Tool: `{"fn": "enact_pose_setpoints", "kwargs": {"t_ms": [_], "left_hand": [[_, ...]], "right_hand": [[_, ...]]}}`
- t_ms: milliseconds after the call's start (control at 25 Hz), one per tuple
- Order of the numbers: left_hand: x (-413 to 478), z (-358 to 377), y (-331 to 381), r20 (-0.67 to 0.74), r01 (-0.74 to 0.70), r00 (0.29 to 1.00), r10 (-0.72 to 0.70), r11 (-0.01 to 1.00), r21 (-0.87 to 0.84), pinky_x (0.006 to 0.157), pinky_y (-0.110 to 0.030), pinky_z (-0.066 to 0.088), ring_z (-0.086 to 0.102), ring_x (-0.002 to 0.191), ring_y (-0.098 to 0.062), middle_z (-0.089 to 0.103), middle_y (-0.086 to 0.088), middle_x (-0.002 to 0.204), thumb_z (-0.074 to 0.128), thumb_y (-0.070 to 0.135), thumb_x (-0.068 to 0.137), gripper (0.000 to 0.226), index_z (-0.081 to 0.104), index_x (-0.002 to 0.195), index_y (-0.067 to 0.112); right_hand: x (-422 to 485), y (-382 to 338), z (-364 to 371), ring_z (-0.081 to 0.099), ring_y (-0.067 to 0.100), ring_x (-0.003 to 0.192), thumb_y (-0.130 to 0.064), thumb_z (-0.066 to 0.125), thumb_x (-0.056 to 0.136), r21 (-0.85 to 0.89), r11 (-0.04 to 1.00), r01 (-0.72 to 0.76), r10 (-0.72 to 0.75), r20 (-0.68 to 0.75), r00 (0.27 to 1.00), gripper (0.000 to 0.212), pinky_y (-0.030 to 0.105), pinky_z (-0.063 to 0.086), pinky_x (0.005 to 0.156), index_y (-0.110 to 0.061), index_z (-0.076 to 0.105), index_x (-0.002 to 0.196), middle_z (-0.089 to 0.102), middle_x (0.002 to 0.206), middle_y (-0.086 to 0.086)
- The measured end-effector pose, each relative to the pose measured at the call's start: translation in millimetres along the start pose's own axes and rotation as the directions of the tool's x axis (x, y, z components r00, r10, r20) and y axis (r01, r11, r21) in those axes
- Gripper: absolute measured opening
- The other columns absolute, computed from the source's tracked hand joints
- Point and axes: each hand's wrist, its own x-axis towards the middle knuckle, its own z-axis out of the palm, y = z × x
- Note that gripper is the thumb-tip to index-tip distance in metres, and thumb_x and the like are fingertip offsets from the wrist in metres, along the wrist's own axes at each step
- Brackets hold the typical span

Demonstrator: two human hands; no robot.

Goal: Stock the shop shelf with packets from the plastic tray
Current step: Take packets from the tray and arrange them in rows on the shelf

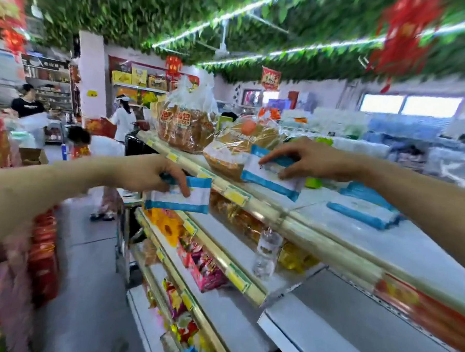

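Green leaf garlands and strip lights hang across the shop ceiling, and shoppers stand blurred down the aisle. Seen from the head camera, the left hand (150, 175) pinches a blue-and-white packet (180, 197) in the air just off the front edge of the top shelf (384, 245), with its fingers curled over the packet's upper edge. The right hand (307, 158) grips a second packet (269, 179) of the same kind over that shelf near its front edge, just beside the bagged bread (186, 127); whether it touches the shelf I cannot tell. More blue packets (364, 208) lie flat further right. One shelf down, a clear bottle (266, 254) stands near the front edge.
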Motion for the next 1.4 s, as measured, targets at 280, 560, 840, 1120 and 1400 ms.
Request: {"fn": "enact_pose_setpoints", "kwargs": {"t_ms": [280,560,840,1120,1400], "left_hand": [[69.5,-7.0,55.5,0.086,-0.167,0.983,0.161,0.983,0.07,0.094,-0.054,0.054,0.065,0.106,-0.029,0.064,0.011,0.127,0.057,0.006,0.099,0.048,0.073,0.11,0.05],[110.9,3.9,99.7,0.072,-0.256,0.965,0.253,0.966,0.038,0.088,-0.033,0.052,0.061,0.096,-0.009,0.063,0.012,0.123,0.059,0.001,0.099,0.054,0.074,0.103,0.052],[148.1,23.5,108.6,0.096,-0.295,0.952,0.289,0.955,0.044,0.094,-0.052,0.052,0.061,0.103,-0.027,0.064,0.008,0.124,0.06,0.003,0.099,0.053,0.073,0.105,0.054],[181.7,40.6,139.5,0.081,-0.365,0.924,0.373,0.926,-0.099,0.097,-0.034,0.048,0.059,0.113,-0.01,0.061,0.017,0.127,0.06,0.003,0.099,0.052,0.074,0.107,0.052],[246.0,86.2,186.6,0.129,-0.484,0.859,0.496,0.867,-0.117,0.096,-0.025,0.047,0.058,0.111,-0.001,0.063,0.024,0.122,0.06,-0.002,0.096,0.049,0.077,0.107,0.043]], "right_hand": [[-109.6,103.4,-31.0,0.061,0.008,0.106,-0.012,0.076,0.09,-0.017,0.919,-0.395,0.395,0.003,0.919,0.047,0.013,0.047,0.082,-0.044,0.071,0.123,0.062,0.131,-0.01],[-119.6,132.6,-11.0,0.047,0.011,0.126,-0.027,0.083,0.084,-0.157,0.894,-0.419,0.428,0.026,0.903,0.057,0.034,0.036,0.113,-0.038,0.061,0.136,0.051,0.14,-0.013],[-120.5,147.9,-8.9,0.044,0.023,0.125,-0.039,0.075,0.086,-0.498,0.754,-0.428,0.473,-0.039,0.88,0.063,0.04,0.041,0.106,-0.038,0.05,0.145,0.042,0.139,0.0],[-133.8,147.6,-9.3,0.037,0.025,0.131,-0.052,0.066,0.091,-0.661,0.631,-0.406,0.445,-0.12,0.887,0.061,0.041,0.035,0.109,-0.046,0.046,0.147,0.034,0.154,-0.002],[-170.9,139.6,-19.7,0.038,0.02,0.132,-0.05,0.068,0.091,-0.641,0.631,-0.436,0.437,-0.17,0.883,0.062,0.041,0.038,0.109,-0.05,0.043,0.148,0.038,0.152,-0.008]]}}
